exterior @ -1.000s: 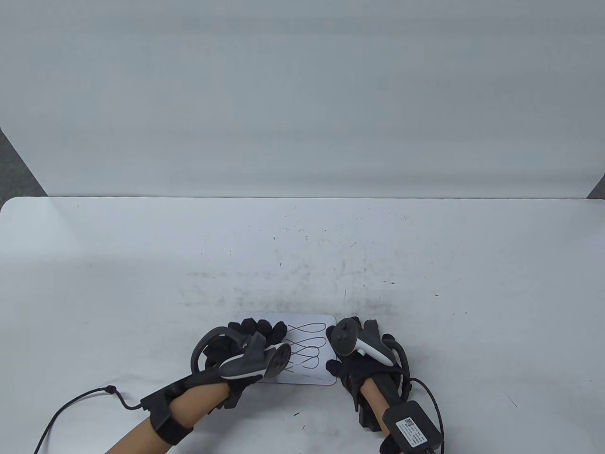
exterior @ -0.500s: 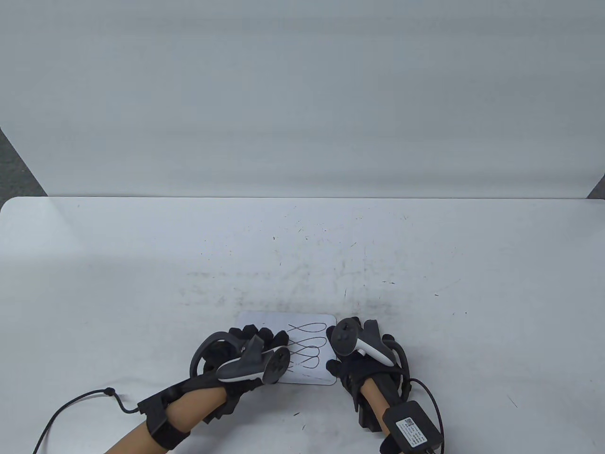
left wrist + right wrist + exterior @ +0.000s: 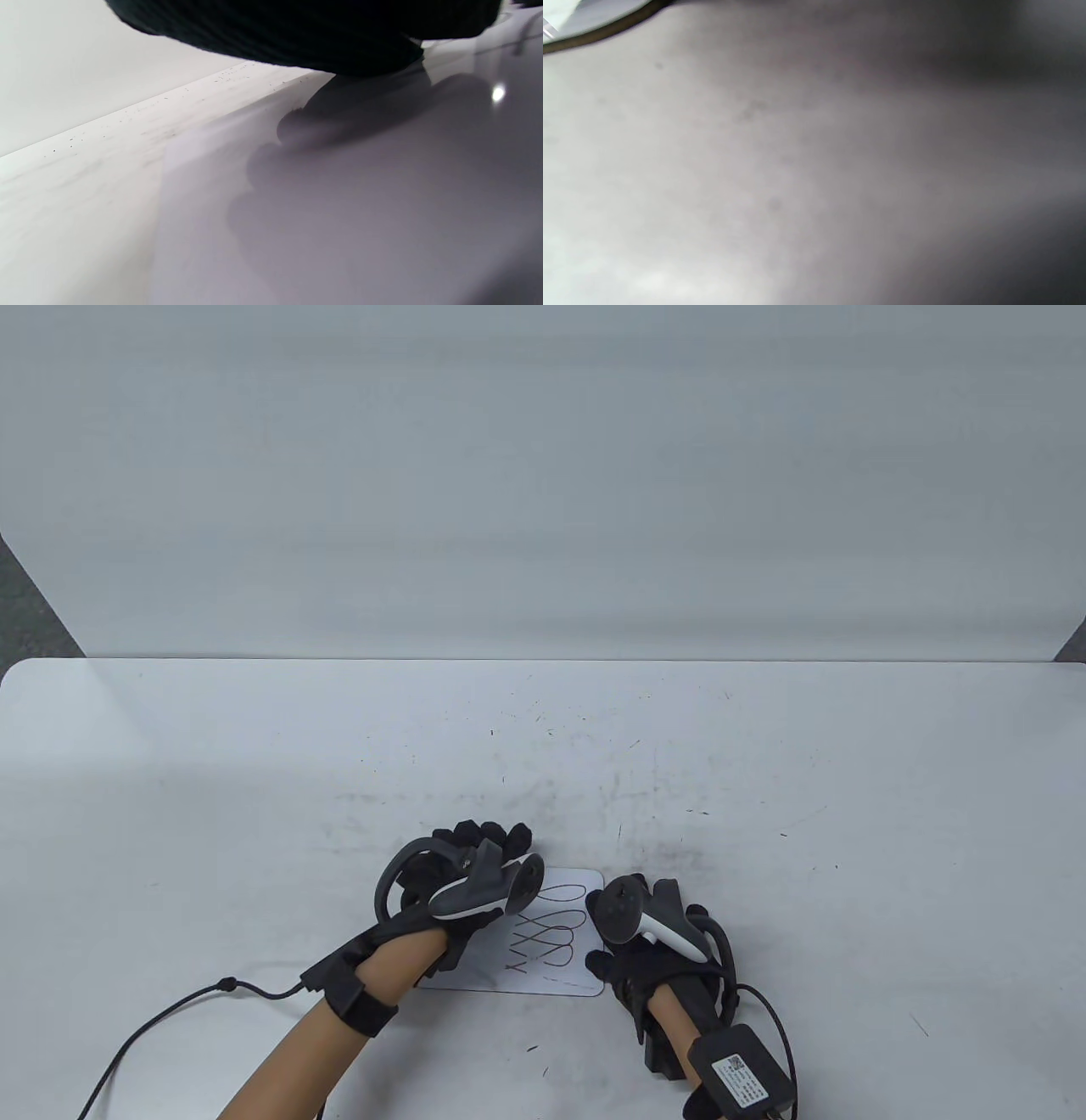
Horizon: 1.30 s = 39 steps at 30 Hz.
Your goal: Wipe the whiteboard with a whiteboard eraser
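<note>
Whiteboard (image 3: 556, 976) lies on the table (image 3: 764, 780) near the front edge, loops of ink showing. Left hand (image 3: 458, 869) covers its far-left corner; right hand (image 3: 653, 950) rests at its right edge. Finger posture and eraser: cannot tell. Risk: board sliding if unbraced.

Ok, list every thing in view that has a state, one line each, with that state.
whiteboard: flat on the table, loop scribbles left on its right part, left part bare or covered by the hand.
whiteboard eraser: hidden, cannot be made out under the hand.
left hand: over the board's far left corner, fingers curled down; grip hidden.
right hand: at the board's right edge, palm down.
table: scuffed with dark smudges.
</note>
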{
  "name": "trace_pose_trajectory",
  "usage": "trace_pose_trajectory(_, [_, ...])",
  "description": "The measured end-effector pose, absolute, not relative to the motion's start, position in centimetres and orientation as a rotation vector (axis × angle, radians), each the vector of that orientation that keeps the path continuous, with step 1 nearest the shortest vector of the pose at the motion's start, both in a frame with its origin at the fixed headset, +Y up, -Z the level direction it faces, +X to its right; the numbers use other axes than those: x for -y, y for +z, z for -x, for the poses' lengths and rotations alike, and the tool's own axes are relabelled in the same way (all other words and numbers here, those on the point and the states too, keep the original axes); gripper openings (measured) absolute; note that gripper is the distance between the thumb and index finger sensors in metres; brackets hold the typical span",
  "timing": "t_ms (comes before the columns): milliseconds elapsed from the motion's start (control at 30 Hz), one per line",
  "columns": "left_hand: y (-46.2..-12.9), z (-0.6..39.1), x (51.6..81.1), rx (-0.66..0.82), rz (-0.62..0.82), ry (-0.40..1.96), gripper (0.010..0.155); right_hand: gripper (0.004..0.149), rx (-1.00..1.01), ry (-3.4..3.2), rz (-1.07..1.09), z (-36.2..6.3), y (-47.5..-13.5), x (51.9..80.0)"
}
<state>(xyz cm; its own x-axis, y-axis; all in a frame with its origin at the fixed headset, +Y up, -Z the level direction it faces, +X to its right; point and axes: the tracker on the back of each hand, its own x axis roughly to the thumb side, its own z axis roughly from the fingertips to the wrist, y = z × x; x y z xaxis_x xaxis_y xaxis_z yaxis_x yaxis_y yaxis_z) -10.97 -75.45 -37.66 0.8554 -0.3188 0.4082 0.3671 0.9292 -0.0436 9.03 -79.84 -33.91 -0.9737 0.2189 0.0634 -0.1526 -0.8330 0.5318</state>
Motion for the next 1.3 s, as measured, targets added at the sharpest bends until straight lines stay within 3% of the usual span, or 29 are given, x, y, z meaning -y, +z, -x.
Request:
trace_pose_trajectory(200, [-32.9,12.8,75.5,0.463,0.211,-0.265,0.084,0.069,-0.741,2.858,-0.187,-9.0,-33.8,79.8])
trace_pose_trajectory(400, [-29.5,13.6,75.3,0.5,0.159,-0.205,0.083,0.071,-0.734,2.85,-0.182,-9.0,-33.9,79.8])
trace_pose_trajectory(567, [-31.3,12.7,75.1,0.485,0.189,-0.192,0.082,0.07,-0.738,2.846,-0.179,-8.9,-33.9,79.8])
trace_pose_trajectory(833, [-39.3,9.5,75.0,0.383,0.135,-0.315,0.081,0.07,-0.749,2.832,-0.183,-8.9,-33.9,79.8])
trace_pose_trajectory(933, [-40.8,8.9,75.1,0.353,0.143,-0.298,0.081,0.07,-0.751,2.832,-0.184,-8.9,-34.0,79.8])
trace_pose_trajectory(1067, [-39.9,9.1,75.0,0.381,0.119,-0.316,0.081,0.07,-0.751,2.833,-0.184,-8.9,-34.0,79.8])
trace_pose_trajectory(1300, [-33.4,10.8,74.9,0.531,0.155,-0.303,0.081,0.07,-0.752,2.835,-0.18,-8.9,-34.0,79.8])
